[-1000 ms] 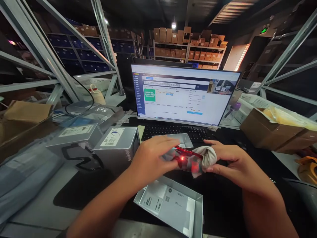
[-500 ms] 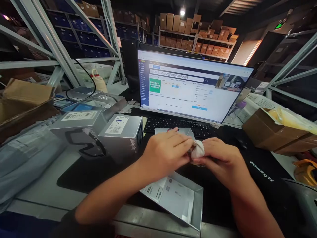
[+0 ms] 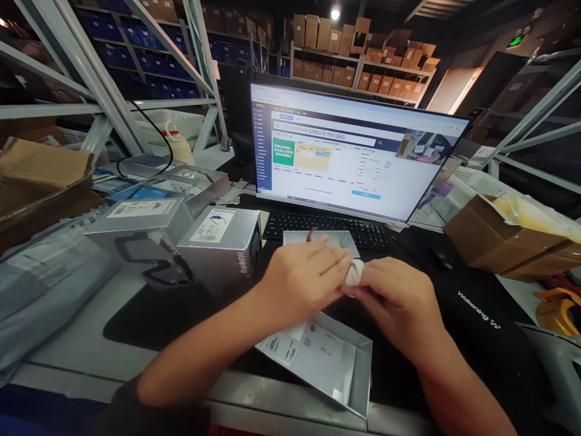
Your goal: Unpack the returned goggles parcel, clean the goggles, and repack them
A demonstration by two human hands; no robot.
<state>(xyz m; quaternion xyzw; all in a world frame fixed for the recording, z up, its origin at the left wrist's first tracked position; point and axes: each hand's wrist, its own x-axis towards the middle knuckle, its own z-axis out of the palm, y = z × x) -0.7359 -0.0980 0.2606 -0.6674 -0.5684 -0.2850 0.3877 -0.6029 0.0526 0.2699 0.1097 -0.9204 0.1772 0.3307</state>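
The right grip [image 3: 402, 297] and the left grip [image 3: 302, 275] are both clamped on a pale cloth [image 3: 353, 274], which is bunched between their fingertips above the desk [image 3: 86, 315], over a dark mat [image 3: 499, 351]. Whatever the cloth may wrap is hidden by the fingers; only a thin, dark red curved piece [image 3: 311, 234] shows past the left knuckles, too little to identify. The left hand also covers much of a silver tray [image 3: 342, 240] by the keyboard [image 3: 288, 225], and overlaps the far edge of a nearer open box [image 3: 364, 375], whose inner print is too small to read. "Wakening" stands on the mat and on a grey box [image 3: 220, 263] at left; the fine print of its label blurs. On the monitor [image 3: 318, 181], "PN/外部物料号/物料编码" can be read, while smaller lines cannot. The left forearm slants in from the lower left, back of the hand upward; the right one rises from the bottom edge, where it is cut off, its hand turned inward to meet the other.
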